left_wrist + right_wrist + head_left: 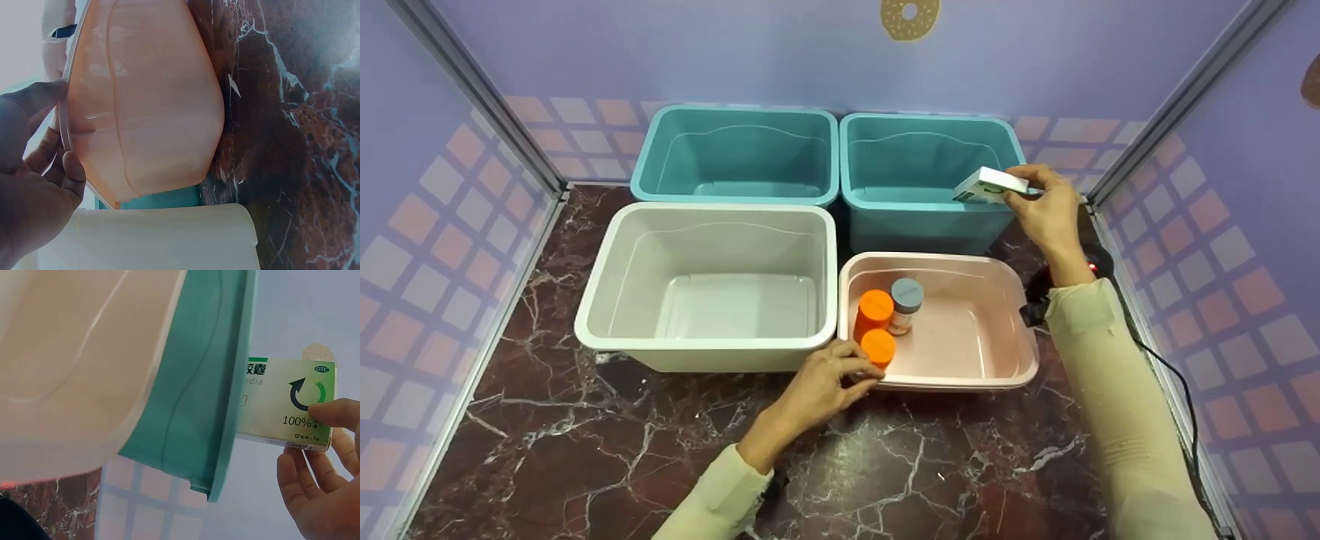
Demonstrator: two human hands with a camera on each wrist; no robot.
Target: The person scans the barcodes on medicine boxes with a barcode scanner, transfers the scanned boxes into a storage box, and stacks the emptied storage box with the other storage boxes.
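Observation:
My right hand (1046,206) pinches a white and green medicine box (292,402) by one end. The box is tilted over the front rim of the right-hand teal bin (930,225); in the right wrist view, part of it is hidden behind that rim. At the front left corner of the pink bin (997,382), my left hand (829,379) grips the rim with thumb and fingers, as the left wrist view also shows. Just inside that corner stand two orange-capped bottles, the nearer cap (878,348) beside my fingertips, and a grey-capped bottle (907,304).
A white bin (705,345) stands left of the pink one, with another teal bin (735,201) behind it. A black device (1039,296) with a red light and cable (1174,375) sits by the right wall. Dark marbled tabletop (622,450) lies in front.

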